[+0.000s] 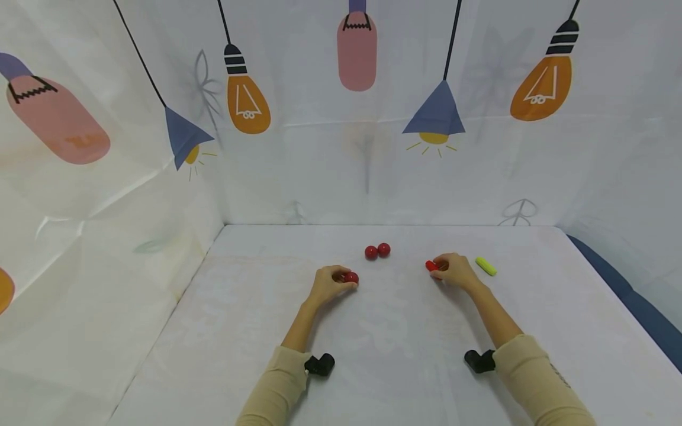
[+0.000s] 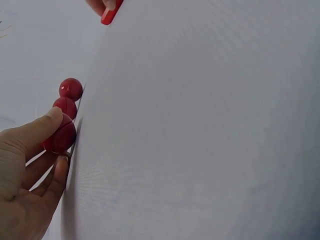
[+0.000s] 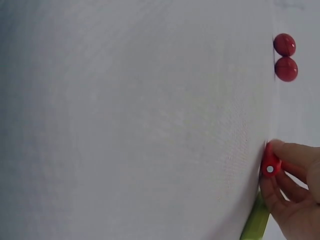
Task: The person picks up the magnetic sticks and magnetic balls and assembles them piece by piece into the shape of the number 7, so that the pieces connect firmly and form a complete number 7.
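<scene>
My left hand (image 1: 328, 286) pinches a glossy dark red ball (image 1: 351, 277) between thumb and fingers, low at the white table top. A thin seam line runs round this ball (image 2: 60, 135) in the left wrist view. Beyond it, two more red balls (image 1: 371, 252) sit side by side on the table, touching or nearly so. On the right, my right hand (image 1: 454, 270) pinches a short bright red stick (image 1: 431, 265) close to the table. A white dot marks the end of that stick (image 3: 270, 168) in the right wrist view; the fingers hide part of it.
A short yellow-green stick (image 1: 486, 266) lies just right of my right hand. The white table (image 1: 373, 355) ends at the back against a white curtain (image 1: 319, 171) printed with lamps and bulbs. Something dark blue (image 1: 634, 296) shows past the table's right edge.
</scene>
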Motion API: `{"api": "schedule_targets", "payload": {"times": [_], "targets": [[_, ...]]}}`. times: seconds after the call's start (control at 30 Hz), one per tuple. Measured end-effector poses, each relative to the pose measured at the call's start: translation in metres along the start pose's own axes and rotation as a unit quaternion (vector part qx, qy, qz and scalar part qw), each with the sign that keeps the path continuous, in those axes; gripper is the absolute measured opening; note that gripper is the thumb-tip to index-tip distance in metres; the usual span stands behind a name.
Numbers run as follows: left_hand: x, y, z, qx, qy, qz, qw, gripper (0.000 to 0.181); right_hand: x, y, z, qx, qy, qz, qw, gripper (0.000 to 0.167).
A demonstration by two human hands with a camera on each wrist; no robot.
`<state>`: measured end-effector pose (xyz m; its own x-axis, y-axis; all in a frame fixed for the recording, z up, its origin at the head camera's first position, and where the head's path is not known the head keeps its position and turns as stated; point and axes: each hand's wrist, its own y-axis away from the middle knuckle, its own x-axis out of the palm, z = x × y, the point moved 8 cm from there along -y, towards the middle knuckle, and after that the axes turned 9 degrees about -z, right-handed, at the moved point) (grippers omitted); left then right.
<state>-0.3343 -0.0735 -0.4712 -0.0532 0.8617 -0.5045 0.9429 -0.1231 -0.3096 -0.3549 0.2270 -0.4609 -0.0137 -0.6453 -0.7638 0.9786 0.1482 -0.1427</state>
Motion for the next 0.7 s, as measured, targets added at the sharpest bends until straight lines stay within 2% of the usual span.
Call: {"api": "schedule_targets", "payload": {"times": [0.23, 0.7], "targets": [[0.0001, 0.0006, 0.0012, -0.008, 0.005, -0.003, 1.0000, 0.034, 0.0019, 0.0021, 0.0019, 0.001, 0.024, -0.003, 0.9997, 0.033], [0.0000, 0.0000, 0.0044, -0.029, 0.015, -0.009, 0.9994, 0.032, 0.0009, 0.0043, 0.0024, 0.002, -0.003, 0.010, 0.9999, 0.034]]}}
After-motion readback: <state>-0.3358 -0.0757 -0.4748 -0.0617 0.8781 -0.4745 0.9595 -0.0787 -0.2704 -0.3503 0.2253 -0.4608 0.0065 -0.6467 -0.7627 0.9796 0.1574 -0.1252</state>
